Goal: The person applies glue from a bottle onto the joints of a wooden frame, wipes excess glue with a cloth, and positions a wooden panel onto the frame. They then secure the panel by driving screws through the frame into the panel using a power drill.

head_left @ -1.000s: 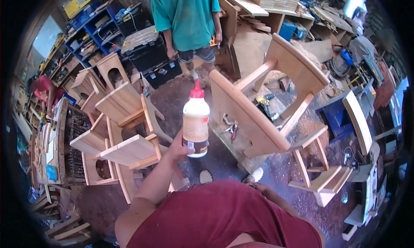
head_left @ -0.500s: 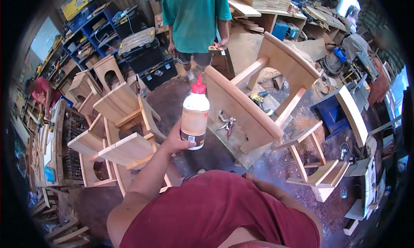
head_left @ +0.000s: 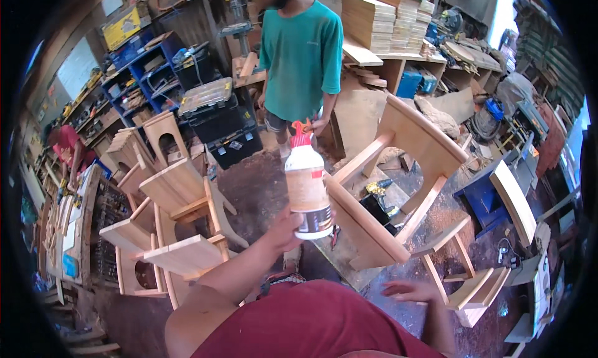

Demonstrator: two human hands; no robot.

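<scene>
My left hand (head_left: 289, 228) is wrapped round the lower part of a white glue bottle (head_left: 308, 186) with a red nozzle cap (head_left: 301, 135), held upright before me. My right hand (head_left: 410, 291) is at the lower right, holding nothing, its fingers stretched out and apart. Just beyond the bottle lies a wooden chair frame (head_left: 367, 224) on its side, on a low board (head_left: 339, 258). The bottle covers part of the frame's near corner in this view. My right hand is below the frame, apart from it.
A person in a green shirt (head_left: 302, 59) stands ahead; an orange thing by their hand is partly hidden. Unfinished wooden chairs (head_left: 180, 193) crowd the left. A yellow drill (head_left: 379, 186) lies inside the frame. Another small chair (head_left: 467, 283) stands right; black toolboxes (head_left: 230, 137) are behind.
The bottle has moved right and slightly down in my left hand. My right hand has come out to the lower right. The view has tilted up, showing more of the person ahead.
</scene>
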